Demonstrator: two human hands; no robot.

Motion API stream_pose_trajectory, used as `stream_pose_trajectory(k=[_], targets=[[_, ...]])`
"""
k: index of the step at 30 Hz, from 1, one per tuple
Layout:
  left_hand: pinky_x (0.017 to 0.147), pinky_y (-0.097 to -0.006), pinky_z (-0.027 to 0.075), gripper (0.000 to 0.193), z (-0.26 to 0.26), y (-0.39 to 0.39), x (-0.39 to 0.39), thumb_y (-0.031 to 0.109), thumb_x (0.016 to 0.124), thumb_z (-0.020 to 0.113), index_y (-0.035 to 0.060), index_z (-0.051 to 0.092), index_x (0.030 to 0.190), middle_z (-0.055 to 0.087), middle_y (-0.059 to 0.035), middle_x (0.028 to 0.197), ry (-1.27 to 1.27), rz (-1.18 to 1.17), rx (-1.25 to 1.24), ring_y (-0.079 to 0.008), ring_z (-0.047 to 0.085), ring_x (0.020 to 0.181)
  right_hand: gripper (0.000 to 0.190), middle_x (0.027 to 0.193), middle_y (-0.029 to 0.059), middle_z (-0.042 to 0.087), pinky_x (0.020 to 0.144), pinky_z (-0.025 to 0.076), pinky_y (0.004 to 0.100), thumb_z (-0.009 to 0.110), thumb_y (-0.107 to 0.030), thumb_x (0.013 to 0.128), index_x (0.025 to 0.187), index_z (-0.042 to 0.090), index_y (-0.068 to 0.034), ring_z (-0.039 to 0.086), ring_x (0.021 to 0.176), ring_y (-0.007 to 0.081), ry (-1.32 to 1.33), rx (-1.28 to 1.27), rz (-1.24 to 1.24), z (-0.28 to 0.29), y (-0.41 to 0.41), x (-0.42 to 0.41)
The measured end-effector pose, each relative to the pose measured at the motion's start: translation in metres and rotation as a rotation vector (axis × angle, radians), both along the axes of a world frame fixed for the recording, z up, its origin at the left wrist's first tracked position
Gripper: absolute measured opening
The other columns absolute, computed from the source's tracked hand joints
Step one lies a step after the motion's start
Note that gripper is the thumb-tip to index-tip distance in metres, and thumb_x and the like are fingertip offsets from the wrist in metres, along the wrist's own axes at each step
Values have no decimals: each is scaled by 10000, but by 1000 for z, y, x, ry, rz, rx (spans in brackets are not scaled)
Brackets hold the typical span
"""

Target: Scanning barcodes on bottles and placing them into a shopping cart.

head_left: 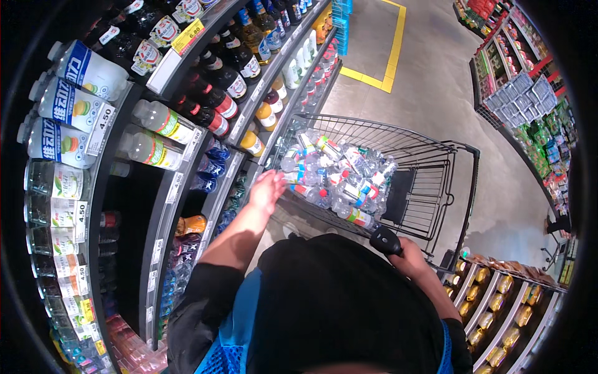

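My left hand point(267, 189) is at the left side of a black wire shopping cart point(373, 126), close to the plastic bottles point(343, 170) heaped in the basket. Its fingers are loosely curled, and nothing shows in them. The bottles are mostly clear, with coloured labels and some red or blue caps. Near the basket's near side, my right hand point(412, 258) is closed around the end of a black rounded object point(385, 240). I cannot tell whether that object is a handheld device or a cart part. A black panel point(399, 195) stands beside the bottles.
Drink shelves point(161, 79) with price tags rise close on my left. Large white-and-blue bottles point(88, 70) stand on one shelf. Yellow tape point(392, 70) marks the floor ahead. Packaged goods fill racks point(507, 61) across the aisle. Gold-wrapped items point(495, 299) sit behind at right.
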State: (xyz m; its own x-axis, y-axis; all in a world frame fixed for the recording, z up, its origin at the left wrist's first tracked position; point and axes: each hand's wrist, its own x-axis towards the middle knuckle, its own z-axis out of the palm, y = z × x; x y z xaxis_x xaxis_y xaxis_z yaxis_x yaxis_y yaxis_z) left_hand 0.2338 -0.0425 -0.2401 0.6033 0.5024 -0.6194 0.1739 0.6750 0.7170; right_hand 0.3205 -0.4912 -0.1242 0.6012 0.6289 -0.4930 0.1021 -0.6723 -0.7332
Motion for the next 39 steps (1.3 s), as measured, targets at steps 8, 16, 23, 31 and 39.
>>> stream_pose_trajectory(k=[8,16,23,31,39], targets=[[847,-280,488,202,154,46,-48,-10,955,582,19,562,1154,657,-82,1007,-420,377,1065,-142,598,897,322,957,193,666,821,508,386,709,-99,740,1050,656,-32,655,929,344,-49,13,20,-19,-7,4],[997,-340,451,570,190,126,-59,34,882,702,-6,390,1357,501,-172,1332,101,872,1392,-228,554,1140,365,965,192,672,828,510,402,712,-86,736,1092,647,-37,654,935,360,-175,71,183,-8,21,10],[974,-331,458,613,196,150,-52,59,857,755,-50,396,1341,602,-156,1207,-25,715,1326,-206,590,1072,387,993,202,677,853,508,414,718,-93,725,1103,644,-48,645,982,386,-158,33,173,-4,20,9],[1020,-358,420,467,205,109,-81,-25,916,629,2,391,1317,557,-136,1244,-170,872,1221,-200,559,1120,419,1026,194,667,881,503,430,750,-114,697,1095,642,-37,629,1000,393,-238,57,147,-32,-3,10],[1061,-388,411,487,198,69,-102,33,955,613,25,377,1381,538,-136,1308,-324,774,1304,-217,552,1175,420,1029,202,657,875,499,423,742,-115,704,1104,639,-37,627,1002,389,-142,16,153,-27,9,17]])
